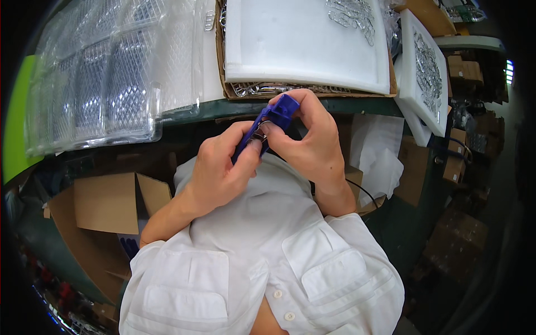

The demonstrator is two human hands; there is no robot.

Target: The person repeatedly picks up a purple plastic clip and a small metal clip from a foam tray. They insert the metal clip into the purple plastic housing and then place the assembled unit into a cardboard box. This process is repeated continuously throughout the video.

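Directly ahead of the left hand [215,170] and right hand [318,142], low passage is barred by a cardboard box [219,56] and a white tray [290,44]. Over that tray, room is left beside the metal pieces [357,21] at its far right. Forward left, the table [183,115] is covered by clear plastic trays [120,84]; the right is obstructed by a tilted tray [409,42].

No text, label, brand, number or sign can be read here. At the right, the small upright cardboard box [455,156] and the larger brown carton [458,240] below it carry faint marks, too small and blurred to tell whether they are writing.
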